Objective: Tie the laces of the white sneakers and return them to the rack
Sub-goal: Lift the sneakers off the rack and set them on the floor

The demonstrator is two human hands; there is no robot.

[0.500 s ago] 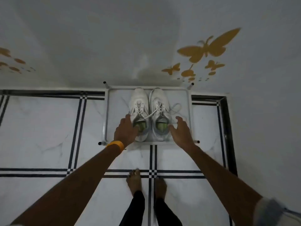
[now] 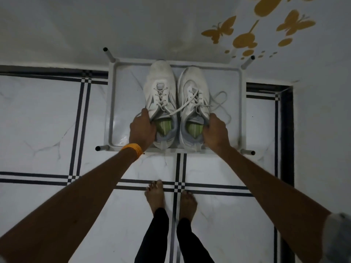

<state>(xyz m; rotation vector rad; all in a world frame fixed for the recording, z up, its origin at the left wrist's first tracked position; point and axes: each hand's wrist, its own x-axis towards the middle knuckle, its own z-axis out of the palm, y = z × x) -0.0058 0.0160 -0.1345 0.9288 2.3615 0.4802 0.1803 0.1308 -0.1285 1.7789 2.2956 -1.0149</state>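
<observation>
Two white sneakers with green insoles stand side by side, toes toward the wall, on the white rack (image 2: 112, 103). My left hand (image 2: 142, 130), with an orange band at the wrist, grips the collar of the left sneaker (image 2: 160, 92). My right hand (image 2: 215, 132) grips the collar of the right sneaker (image 2: 193, 88). The laces are loose: one strand (image 2: 179, 109) crosses between the shoes, and a loop (image 2: 221, 100) lies on the shelf to the right.
The rack stands against a white wall (image 2: 133, 25) with yellow butterfly stickers (image 2: 245, 37). Its four posts (image 2: 99, 148) stick out at the corners. My bare feet (image 2: 155, 194) stand on the white tiled floor with black lines, just in front of the rack.
Both hands have closed on the sneakers' collars; before, they rested open beside the heels. The camera has come nearer to the rack.
</observation>
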